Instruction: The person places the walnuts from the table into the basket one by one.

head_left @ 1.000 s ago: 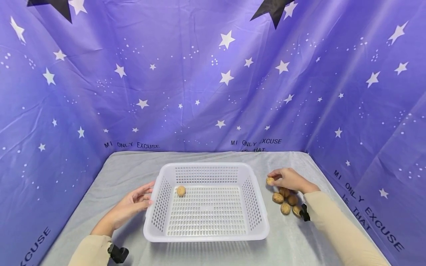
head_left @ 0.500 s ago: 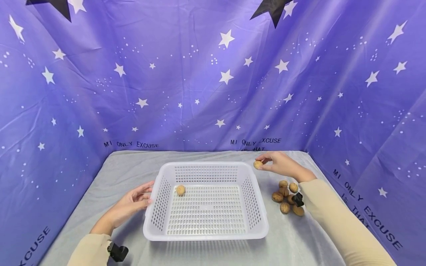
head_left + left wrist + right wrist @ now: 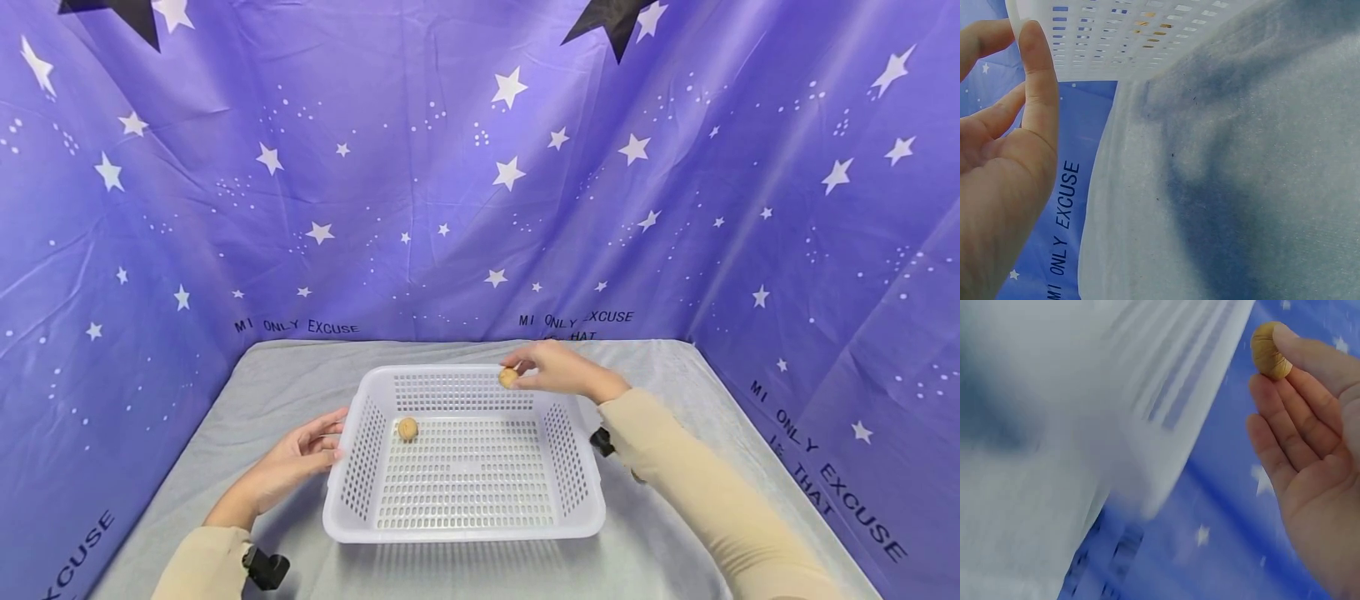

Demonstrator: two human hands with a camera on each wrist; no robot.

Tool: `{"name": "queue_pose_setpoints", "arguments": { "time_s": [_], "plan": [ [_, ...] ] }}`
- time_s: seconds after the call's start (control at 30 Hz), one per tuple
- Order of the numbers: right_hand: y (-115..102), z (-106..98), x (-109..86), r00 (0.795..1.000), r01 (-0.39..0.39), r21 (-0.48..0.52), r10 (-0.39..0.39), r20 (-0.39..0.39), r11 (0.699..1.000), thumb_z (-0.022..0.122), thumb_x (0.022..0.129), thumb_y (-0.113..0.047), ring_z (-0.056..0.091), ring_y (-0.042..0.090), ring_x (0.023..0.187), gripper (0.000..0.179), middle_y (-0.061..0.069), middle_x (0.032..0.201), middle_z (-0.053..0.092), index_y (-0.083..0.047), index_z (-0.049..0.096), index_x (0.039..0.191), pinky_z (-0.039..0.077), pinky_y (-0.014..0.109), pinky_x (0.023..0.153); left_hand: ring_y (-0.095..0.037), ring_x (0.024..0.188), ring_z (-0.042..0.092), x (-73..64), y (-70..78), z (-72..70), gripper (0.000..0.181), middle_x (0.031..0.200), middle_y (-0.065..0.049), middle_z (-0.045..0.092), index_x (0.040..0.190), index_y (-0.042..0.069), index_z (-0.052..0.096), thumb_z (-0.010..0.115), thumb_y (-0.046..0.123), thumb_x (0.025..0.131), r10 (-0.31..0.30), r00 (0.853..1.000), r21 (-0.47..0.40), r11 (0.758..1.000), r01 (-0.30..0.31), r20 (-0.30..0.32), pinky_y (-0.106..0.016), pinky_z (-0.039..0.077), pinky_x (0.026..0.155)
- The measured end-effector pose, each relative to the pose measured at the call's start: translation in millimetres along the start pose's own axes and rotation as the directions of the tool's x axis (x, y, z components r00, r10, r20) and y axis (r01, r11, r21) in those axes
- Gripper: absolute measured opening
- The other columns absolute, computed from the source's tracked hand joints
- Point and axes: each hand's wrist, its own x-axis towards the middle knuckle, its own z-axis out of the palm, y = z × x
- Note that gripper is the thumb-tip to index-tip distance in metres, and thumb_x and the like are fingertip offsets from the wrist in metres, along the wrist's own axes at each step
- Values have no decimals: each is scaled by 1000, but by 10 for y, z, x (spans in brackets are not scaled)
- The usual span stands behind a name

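Over the far side of a white perforated plastic basket (image 3: 465,537), my right hand (image 3: 558,368) pinches a walnut (image 3: 508,377) between thumb and fingertips. The right wrist view shows this walnut (image 3: 1270,351) under the thumb, while the lower fingers stay loosely extended. Another walnut (image 3: 407,429) lies on the basket floor near its left wall. My left hand (image 3: 288,467) touches the basket's left rim with relaxed fingers. In the left wrist view, the thumb of that hand (image 3: 1019,144) lies against the rim.
Right of the basket, the right sleeve (image 3: 697,483) covers most of a walnut pile; only a sliver of one walnut (image 3: 638,477) shows. A grey cloth (image 3: 292,367) covers the table. Purple star-printed curtains (image 3: 420,183) enclose the back and sides.
My right hand has lifted a walnut from the pile and carried it left, over the basket's far rim. The left hand and basket have stayed in place.
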Motion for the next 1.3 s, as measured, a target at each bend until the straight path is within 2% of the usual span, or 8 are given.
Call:
{"name": "queue_pose_setpoints", "arguments": {
  "time_s": [0.17,0.33,0.57,0.73,1.0,1.3],
  "plan": [
    [-202,243,302,997,26,14,-26,66,1000,73,92,-19,67,11,102,35,3,123,69,-8,69,125,52,36,96,-15,108,61,-5,2,0,73,142,-31,37,155,-9,17,60,-3,96,1,1000,2,1000,-1,5,-34,56,88],
    [-290,535,543,994,5,48,-10,110,999,74,91,-15,66,10,101,35,2,122,69,-6,69,124,53,30,93,-15,108,61,-15,5,-2,74,141,-30,37,155,-9,18,61,-2,96,-4,1000,14,1000,5,-7,-33,56,89],
    [-309,920,730,986,-31,85,16,164,996,75,90,-14,65,7,99,34,1,120,69,-7,70,123,51,19,88,-15,108,61,-23,8,5,73,141,-29,39,155,-8,20,62,-1,96,-12,1000,30,999,12,-15,-32,56,89],
    [-326,1103,805,983,-37,71,24,180,997,78,89,-17,65,6,96,34,1,117,69,-7,70,121,51,18,86,-15,108,62,-18,23,8,73,141,-31,39,155,-9,20,61,-2,95,-1,1000,17,1000,1,-11,-32,56,89],
    [-295,1287,875,978,-92,84,74,193,992,79,88,-15,65,4,95,32,-1,114,70,-8,71,118,51,17,87,-15,108,62,-16,33,7,72,141,-31,39,155,-8,21,61,-1,96,-2,1000,27,1000,3,-17,-32,56,88],
    [-299,1275,846,980,-95,93,76,185,991,80,87,-20,66,5,96,38,1,115,70,-8,69,121,52,17,86,-15,108,62,-15,28,14,72,141,-31,39,155,-8,21,61,-1,96,-1,1000,29,1000,1,-20,-32,56,88]
  ]
}}
